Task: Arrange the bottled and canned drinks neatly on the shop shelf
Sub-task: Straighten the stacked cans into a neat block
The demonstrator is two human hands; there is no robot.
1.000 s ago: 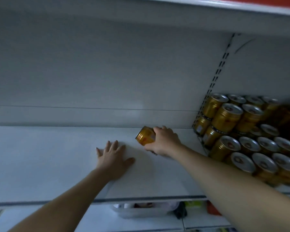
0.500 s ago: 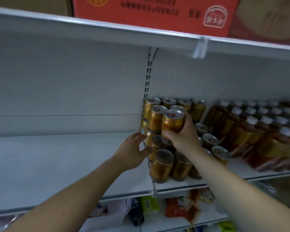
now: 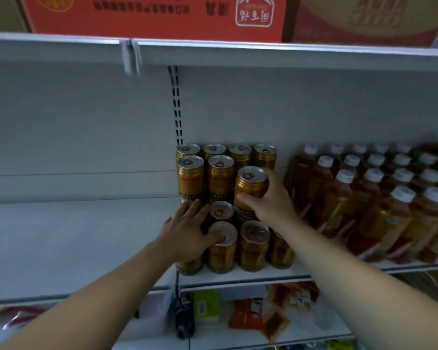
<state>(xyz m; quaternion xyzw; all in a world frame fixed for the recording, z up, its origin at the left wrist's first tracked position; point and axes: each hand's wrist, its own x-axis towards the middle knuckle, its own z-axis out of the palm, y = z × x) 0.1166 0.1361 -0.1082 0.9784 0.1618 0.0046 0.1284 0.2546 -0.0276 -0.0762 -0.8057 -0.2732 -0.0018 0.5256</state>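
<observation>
Gold drink cans [image 3: 219, 178] stand stacked in two layers on the white shelf [image 3: 238, 275], just right of the slotted upright. My right hand [image 3: 268, 200] grips one gold can [image 3: 250, 185] upright in the upper layer, thumb on its front and fingers behind. My left hand [image 3: 187, 231] lies with straight fingers against the lower cans, its thumb on the lid of a front can [image 3: 221, 246]. Amber tea bottles [image 3: 364, 198] with white caps fill the shelf to the right.
The white shelf section [image 3: 74, 238] left of the upright is bare. A shelf edge [image 3: 263, 50] runs overhead with red cartons [image 3: 149, 13] on it. Below, a lower shelf holds packets [image 3: 268, 314] and a green box [image 3: 205, 305].
My right hand carried the gold can from the bare left section across to the stack, turning it upright. My left hand followed from the bare shelf to the lower cans. The view swung right.
</observation>
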